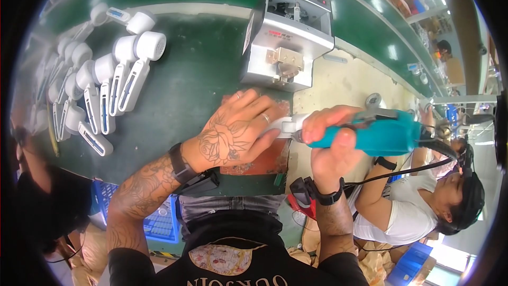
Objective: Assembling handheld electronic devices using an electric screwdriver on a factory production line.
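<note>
My left hand (230, 130) is closed on a white plastic part (289, 125), pressing it down over a worn reddish-brown mat (254, 167); most of the part is hidden by the fingers. My right hand (334, 151) grips a teal electric screwdriver (389, 132), held nearly level. Its tip points left and meets the white part, though the exact contact point cannot be made out. Beyond both hands stands a silver box-shaped screw feeder (291, 32). To the left lie several white handheld devices (132, 74) with round heads and long handles.
A black cable (418, 168) trails from the screwdriver. A round metallic piece (373, 99) lies on the pale tabletop to the right. Below the bench edge is a blue crate (161, 222). A co-worker in a white shirt (394, 209) sits close on the right; another person (42, 196) is at left.
</note>
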A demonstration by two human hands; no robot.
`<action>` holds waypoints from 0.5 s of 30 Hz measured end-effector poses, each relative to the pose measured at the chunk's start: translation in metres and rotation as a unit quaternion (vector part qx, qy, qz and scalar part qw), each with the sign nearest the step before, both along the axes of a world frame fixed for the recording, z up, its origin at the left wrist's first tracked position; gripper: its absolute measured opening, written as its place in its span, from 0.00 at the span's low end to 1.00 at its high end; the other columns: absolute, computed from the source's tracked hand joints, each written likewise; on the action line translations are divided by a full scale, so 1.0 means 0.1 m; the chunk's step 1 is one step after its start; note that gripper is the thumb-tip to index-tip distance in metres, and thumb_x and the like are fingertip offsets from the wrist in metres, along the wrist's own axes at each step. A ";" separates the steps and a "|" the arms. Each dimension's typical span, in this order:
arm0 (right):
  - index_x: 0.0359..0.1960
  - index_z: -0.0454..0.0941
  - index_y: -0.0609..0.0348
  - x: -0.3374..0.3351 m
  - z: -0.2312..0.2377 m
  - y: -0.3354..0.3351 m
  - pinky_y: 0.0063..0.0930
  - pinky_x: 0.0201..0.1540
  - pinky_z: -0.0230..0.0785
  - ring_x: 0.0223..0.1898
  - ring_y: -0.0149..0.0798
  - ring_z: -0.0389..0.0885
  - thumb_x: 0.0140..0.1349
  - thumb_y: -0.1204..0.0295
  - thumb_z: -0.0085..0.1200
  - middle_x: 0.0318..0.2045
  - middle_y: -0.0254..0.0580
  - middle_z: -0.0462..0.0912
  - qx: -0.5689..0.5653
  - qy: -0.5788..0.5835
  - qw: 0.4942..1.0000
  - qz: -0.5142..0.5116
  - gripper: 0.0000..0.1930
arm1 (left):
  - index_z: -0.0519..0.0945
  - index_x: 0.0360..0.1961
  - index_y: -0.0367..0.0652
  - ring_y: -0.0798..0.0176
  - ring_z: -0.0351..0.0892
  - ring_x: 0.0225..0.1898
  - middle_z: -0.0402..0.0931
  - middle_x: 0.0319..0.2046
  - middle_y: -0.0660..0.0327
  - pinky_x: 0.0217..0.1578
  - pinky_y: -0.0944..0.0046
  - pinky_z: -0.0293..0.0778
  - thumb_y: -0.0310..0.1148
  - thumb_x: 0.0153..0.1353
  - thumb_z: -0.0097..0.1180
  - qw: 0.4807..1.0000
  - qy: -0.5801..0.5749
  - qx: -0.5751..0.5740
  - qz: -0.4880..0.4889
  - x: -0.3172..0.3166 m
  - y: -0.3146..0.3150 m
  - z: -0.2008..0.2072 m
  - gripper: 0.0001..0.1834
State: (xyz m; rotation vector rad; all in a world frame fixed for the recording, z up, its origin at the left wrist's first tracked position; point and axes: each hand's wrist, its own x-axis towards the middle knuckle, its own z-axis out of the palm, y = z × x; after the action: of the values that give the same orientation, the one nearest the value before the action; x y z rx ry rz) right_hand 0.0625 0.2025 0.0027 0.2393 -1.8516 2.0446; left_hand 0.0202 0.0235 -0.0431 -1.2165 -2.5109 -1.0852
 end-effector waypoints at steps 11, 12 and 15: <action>0.36 0.64 0.58 0.05 -0.07 0.01 0.28 0.22 0.62 0.20 0.33 0.67 0.66 0.54 0.57 0.20 0.37 0.66 -0.057 0.050 0.997 0.029 0.21 | 0.76 0.52 0.42 0.56 0.69 0.48 0.70 0.52 0.60 0.48 0.55 0.67 0.38 0.58 0.58 1.000 0.008 -0.030 -0.006 0.08 0.05 0.10 0.21; 0.36 0.64 0.58 0.07 -0.06 0.01 0.28 0.22 0.63 0.20 0.34 0.67 0.66 0.54 0.57 0.20 0.37 0.67 -0.061 0.038 0.997 0.034 0.21 | 0.76 0.52 0.41 0.55 0.69 0.48 0.70 0.53 0.60 0.48 0.55 0.67 0.39 0.59 0.58 0.999 0.008 -0.032 -0.002 0.10 0.04 0.09 0.21; 0.37 0.64 0.58 0.09 -0.07 0.00 0.28 0.23 0.63 0.20 0.33 0.67 0.67 0.53 0.57 0.20 0.37 0.67 -0.061 0.030 0.997 0.028 0.21 | 0.76 0.53 0.41 0.55 0.68 0.49 0.69 0.54 0.60 0.49 0.55 0.67 0.39 0.60 0.57 0.999 0.008 -0.034 0.000 0.13 0.03 0.10 0.22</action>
State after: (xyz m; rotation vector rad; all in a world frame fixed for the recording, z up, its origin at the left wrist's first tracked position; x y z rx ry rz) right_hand 0.0720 0.2025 -0.0044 0.3203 -1.6960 2.1535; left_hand 0.0333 0.0264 -0.0335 -1.2357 -2.5549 -0.9946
